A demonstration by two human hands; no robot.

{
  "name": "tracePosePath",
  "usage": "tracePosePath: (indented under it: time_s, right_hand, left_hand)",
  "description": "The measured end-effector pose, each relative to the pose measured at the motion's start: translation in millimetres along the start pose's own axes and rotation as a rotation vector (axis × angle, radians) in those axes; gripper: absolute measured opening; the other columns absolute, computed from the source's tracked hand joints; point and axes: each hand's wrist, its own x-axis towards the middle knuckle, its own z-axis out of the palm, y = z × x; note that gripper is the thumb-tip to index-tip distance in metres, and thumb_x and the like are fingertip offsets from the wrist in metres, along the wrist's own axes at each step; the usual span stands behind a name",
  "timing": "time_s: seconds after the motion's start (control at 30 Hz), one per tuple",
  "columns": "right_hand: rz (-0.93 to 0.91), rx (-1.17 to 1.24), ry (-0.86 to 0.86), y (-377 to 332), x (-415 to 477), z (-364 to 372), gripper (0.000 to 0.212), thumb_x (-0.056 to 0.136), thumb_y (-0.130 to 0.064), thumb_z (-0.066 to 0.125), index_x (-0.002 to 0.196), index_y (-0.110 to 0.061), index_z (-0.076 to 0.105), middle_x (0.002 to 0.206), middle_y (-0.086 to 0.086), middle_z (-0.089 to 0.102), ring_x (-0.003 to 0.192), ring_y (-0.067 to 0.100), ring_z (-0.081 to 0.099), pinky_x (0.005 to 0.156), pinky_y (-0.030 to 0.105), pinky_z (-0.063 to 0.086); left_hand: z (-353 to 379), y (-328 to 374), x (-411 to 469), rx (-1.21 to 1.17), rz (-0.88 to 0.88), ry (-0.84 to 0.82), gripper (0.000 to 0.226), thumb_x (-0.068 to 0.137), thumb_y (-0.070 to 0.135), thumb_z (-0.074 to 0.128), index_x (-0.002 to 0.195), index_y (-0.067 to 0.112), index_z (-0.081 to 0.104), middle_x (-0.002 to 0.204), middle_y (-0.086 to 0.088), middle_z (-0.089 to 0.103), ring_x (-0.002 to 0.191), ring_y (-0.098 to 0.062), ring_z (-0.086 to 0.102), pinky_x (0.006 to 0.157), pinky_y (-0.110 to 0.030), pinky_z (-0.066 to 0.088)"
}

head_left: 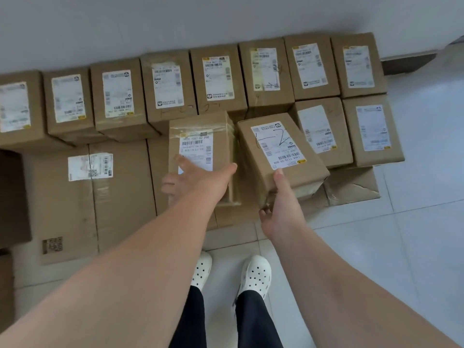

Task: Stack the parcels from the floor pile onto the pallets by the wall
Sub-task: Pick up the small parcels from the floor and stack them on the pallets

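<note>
Before the far-wall row of parcels point(218, 79) on flat cardboard point(120, 197), two likely stiff, light, tape-slick boxes are held mid-scene: the left hand point(198, 182) curls over the near end of the left parcel point(200, 126), and the right hand point(281, 204) pinches the near corner of the tilted right parcel point(273, 136), thumb on top, edges seeming the surest hold.

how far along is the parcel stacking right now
Done: a back row of eight parcels lines the wall, plus two front parcels at right. In hand: left hand grips a taped parcel, right hand a tilted parcel. Left: bare flattened cardboard to fill; what remains to fetch is out of view.
</note>
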Motion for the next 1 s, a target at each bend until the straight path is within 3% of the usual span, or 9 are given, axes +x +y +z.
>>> tracePosePath:
  time_s: [0.1, 0.23, 0.3, 0.47, 0.63, 0.73, 0.8, 0.9, 1.0]
  right_hand:
    - [0.003, 0.050, -0.043, 5, 29, 10, 0.068, 0.076, -0.050, 0.081, 0.131, -0.022, 0.051, 0.116, 0.002, 0.066, 0.088, 0.020, 0.068, 0.043, 0.023, 0.052]
    - [-0.028, 0.058, -0.072, 11, 65, 25, 0.076, 0.071, -0.052, 0.082, 0.134, -0.026, 0.049, 0.119, 0.000, 0.064, 0.105, 0.022, 0.064, 0.087, 0.037, 0.055]
    - [-0.040, 0.064, -0.123, 12, 82, 30, 0.069, 0.077, -0.049, 0.080, 0.134, -0.024, 0.050, 0.118, 0.000, 0.066, 0.107, 0.021, 0.065, 0.099, 0.038, 0.051]
    - [-0.101, -0.271, -0.104, 10, 115, 32, 0.050, 0.094, -0.048, 0.059, 0.129, -0.012, 0.056, 0.089, 0.000, 0.061, 0.085, 0.017, 0.061, 0.102, 0.045, 0.049]
    - [-0.236, -0.587, 0.088, 3, 105, 18, 0.027, 0.097, -0.042, 0.052, 0.092, -0.015, 0.055, 0.084, -0.001, 0.057, 0.087, 0.022, 0.058, 0.088, 0.040, 0.051]
    - [-0.731, -0.959, 0.297, 7, 90, 2, 0.019, 0.097, -0.032, 0.056, 0.107, -0.016, 0.055, 0.110, 0.001, 0.056, 0.106, 0.026, 0.054, 0.091, 0.039, 0.043]
    - [-0.971, -1.342, 0.298, 10, 90, -4, 0.045, 0.097, -0.030, 0.055, 0.138, -0.019, 0.042, 0.146, 0.007, 0.035, 0.135, 0.029, 0.031, 0.109, 0.037, 0.027]
    - [-0.980, -1.805, 0.225, 7, 105, -3, 0.070, 0.103, -0.034, 0.038, 0.156, -0.033, -0.008, 0.164, 0.001, -0.017, 0.150, 0.028, -0.016, 0.121, 0.043, 0.000]
    - [-0.997, -1.966, 0.200, 1, 117, 0, 0.067, 0.106, -0.032, 0.029, 0.154, -0.031, -0.019, 0.163, 0.000, -0.024, 0.149, 0.030, -0.023, 0.122, 0.045, -0.009]
  left_hand:
    - [22, 8, 20, -0.044, -0.013, -0.001, 0.128, 0.058, 0.076, 0.070, 0.153, 0.032, -0.003, 0.148, -0.018, 0.022, 0.135, -0.036, 0.022, 0.101, -0.052, 0.032]
    - [49, 17, 44, -0.097, -0.007, -0.005, 0.125, 0.058, 0.075, 0.069, 0.152, 0.033, -0.003, 0.144, -0.017, 0.023, 0.131, -0.034, 0.023, 0.096, -0.051, 0.033]
    - [58, 19, 54, -0.097, 0.006, -0.001, 0.127, 0.058, 0.077, 0.068, 0.152, 0.033, -0.004, 0.143, -0.016, 0.023, 0.131, -0.033, 0.023, 0.097, -0.052, 0.034]
    - [72, 20, 77, -0.195, 0.123, -0.050, 0.124, 0.068, 0.062, 0.077, 0.155, 0.032, -0.005, 0.144, -0.008, 0.025, 0.129, -0.032, 0.040, 0.099, -0.050, 0.044]
    - [64, 3, 101, -0.320, 0.214, -0.068, 0.107, 0.084, 0.030, 0.074, 0.157, 0.022, -0.003, 0.154, -0.005, 0.025, 0.135, -0.026, 0.039, 0.089, -0.032, 0.038]
    - [62, -8, 109, -0.361, 0.256, -0.086, 0.093, 0.090, 0.026, 0.068, 0.158, 0.022, 0.004, 0.157, -0.002, 0.026, 0.132, -0.023, 0.042, 0.084, -0.027, 0.032]
    - [63, -11, 113, -0.373, 0.261, -0.118, 0.087, 0.091, 0.026, 0.064, 0.157, 0.027, 0.008, 0.154, 0.000, 0.032, 0.114, -0.019, 0.050, 0.081, -0.027, 0.036]
    - [64, -10, 116, -0.402, 0.263, -0.166, 0.084, 0.092, 0.022, 0.060, 0.157, 0.030, 0.006, 0.153, 0.001, 0.038, 0.116, -0.020, 0.053, 0.077, -0.030, 0.040]
    - [65, -6, 117, -0.415, 0.278, -0.184, 0.084, 0.095, 0.013, 0.054, 0.156, 0.031, 0.000, 0.155, 0.001, 0.035, 0.096, -0.012, 0.055, 0.060, -0.023, 0.039]
